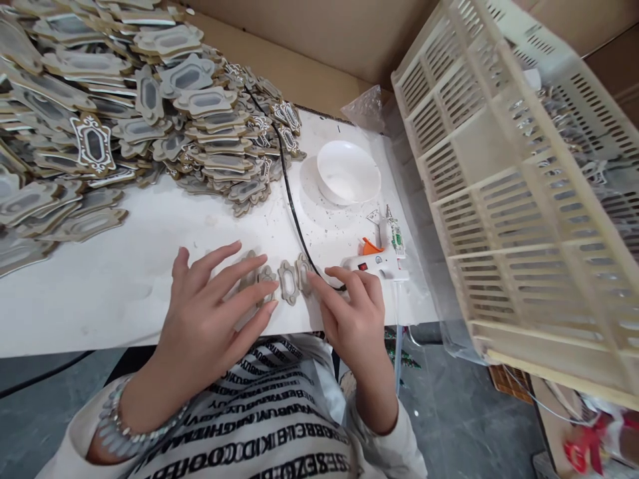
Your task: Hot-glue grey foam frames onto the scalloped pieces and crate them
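Note:
Several small grey frame-shaped pieces stand in a short row near the front edge of the white table. My left hand, fingers spread, reaches over the row's left end and partly covers the pieces there. At the right end, my right hand has its index fingertip at the last piece; its fingers are apart and grip nothing. A white glue gun with an orange trigger lies just beyond my right hand, its black cable running back across the table.
A large heap of similar frame pieces covers the back left. Behind the glue gun sits a white bowl. A tall cream plastic crate stands tilted along the right side, with clear plastic wrap near its back corner.

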A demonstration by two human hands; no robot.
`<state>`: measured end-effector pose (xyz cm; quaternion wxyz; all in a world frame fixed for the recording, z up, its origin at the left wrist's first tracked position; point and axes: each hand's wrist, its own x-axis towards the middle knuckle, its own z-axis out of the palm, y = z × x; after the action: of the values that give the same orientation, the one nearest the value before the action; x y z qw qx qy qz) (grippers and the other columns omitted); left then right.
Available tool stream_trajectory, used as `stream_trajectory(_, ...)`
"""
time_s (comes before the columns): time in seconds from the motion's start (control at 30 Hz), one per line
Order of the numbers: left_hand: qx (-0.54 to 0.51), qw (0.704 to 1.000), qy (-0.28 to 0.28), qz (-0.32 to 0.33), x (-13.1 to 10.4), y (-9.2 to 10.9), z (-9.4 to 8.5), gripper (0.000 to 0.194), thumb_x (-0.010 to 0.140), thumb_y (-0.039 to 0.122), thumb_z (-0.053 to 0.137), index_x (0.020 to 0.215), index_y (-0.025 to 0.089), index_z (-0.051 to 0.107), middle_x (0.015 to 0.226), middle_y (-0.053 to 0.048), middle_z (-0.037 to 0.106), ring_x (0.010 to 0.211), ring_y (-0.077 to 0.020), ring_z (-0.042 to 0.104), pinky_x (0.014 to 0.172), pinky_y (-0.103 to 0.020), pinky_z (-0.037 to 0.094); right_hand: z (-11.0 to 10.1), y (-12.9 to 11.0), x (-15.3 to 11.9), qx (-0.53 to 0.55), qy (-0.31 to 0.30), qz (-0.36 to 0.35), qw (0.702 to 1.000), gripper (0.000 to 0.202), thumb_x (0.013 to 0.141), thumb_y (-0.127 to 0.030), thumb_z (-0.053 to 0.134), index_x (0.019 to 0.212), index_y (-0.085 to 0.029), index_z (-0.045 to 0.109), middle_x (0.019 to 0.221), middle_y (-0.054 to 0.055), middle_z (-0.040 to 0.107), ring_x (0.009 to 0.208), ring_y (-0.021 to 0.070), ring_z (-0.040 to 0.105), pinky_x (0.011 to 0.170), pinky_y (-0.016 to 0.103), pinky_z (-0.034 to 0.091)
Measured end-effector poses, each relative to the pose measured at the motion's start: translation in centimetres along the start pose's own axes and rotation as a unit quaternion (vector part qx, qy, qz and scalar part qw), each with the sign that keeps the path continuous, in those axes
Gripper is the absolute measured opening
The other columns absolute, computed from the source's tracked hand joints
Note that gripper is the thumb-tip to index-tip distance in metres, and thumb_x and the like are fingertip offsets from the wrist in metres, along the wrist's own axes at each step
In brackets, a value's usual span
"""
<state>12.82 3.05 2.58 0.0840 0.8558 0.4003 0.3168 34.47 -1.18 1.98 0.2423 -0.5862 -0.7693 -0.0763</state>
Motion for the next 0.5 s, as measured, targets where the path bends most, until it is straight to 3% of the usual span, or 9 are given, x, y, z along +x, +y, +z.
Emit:
stream_trajectory(0.17,0.007,1.000,-0.011,0.009,1.0,1.0,1.1,0.011,0.095,0.021,0.063,0.104,0.025,0.067,0.121,-0.007,0.071,0.126,-0.0351,0.057,0.117,-0.065,0.026,-0.6,0.0,-0.6,0.016,-0.012,0.020,1.000,0.035,0.095,-0.002,0.049,0.109,-0.020,0.075,0.110,0.010,0.069,0.096,0.0242,0.052,0.084,0.037,0.050)
stream_trajectory(0.5,0.091,0.993,-0.049,0.057,2.4,1.8,2.8,0.014,0.096,0.025,0.058,0.102,0.023,0.071,0.127,-0.012,0.067,0.126,-0.0417,0.055,0.110,-0.072,0.027,-2.1,-0.2,-3.4,0.108,0.064,0.062,0.990,0.029,0.094,-0.003,0.054,0.112,-0.019,0.069,0.106,0.009,0.068,0.090,0.0209,0.054,0.077,0.034,0.052)
